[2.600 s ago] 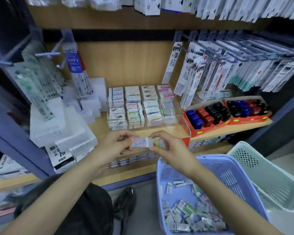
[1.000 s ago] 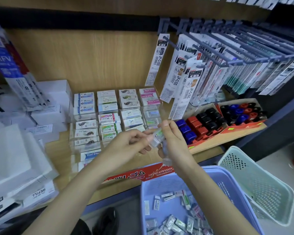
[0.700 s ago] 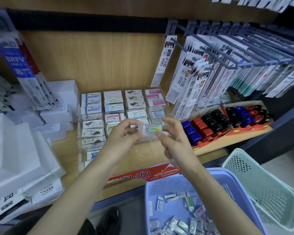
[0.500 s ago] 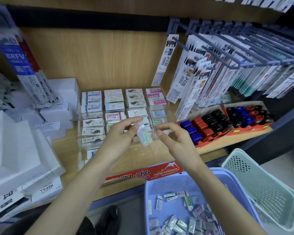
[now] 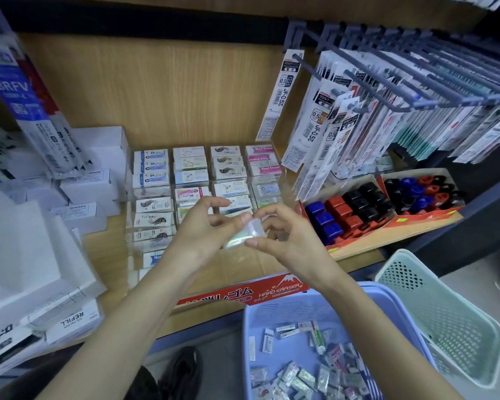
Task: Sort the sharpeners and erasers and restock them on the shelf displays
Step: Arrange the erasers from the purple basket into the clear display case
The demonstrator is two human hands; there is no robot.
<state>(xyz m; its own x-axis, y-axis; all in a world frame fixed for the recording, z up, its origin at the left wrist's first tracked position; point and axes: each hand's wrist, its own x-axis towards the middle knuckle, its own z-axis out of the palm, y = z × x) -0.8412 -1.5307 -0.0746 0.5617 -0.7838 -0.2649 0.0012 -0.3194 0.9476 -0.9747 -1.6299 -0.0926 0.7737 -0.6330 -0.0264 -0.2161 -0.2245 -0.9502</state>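
Erasers (image 5: 300, 376) lie loose in a heap in the blue basket (image 5: 272, 308) nearest the camera, so plenty is left to sort (I'd guess under half done). The green basket (image 5: 387, 272) sits beside it on the right, contents not visible.

Further out, in mid-air over the front of the shelf (image 5: 107, 255), both hands meet on one small clear-wrapped eraser (image 5: 248, 232). The right hand (image 5: 286, 241) pinches it betw. thumb and forefinger, other fingers curled. The left hand (image 5: 197, 235) has its thumb tip at the upper end, fingers loosely curled; can't tell if it really grips.

The eraser is blurred. Its long axis looks diagonal, low end toward the left palm, high end up and to the right.

Beyond, the clear display tray (image 5: 202, 183) has its back compartments stacked, while the front-right ones look bare. The sharpeners (image 5: 352, 209) in red trays to the right look stocked.
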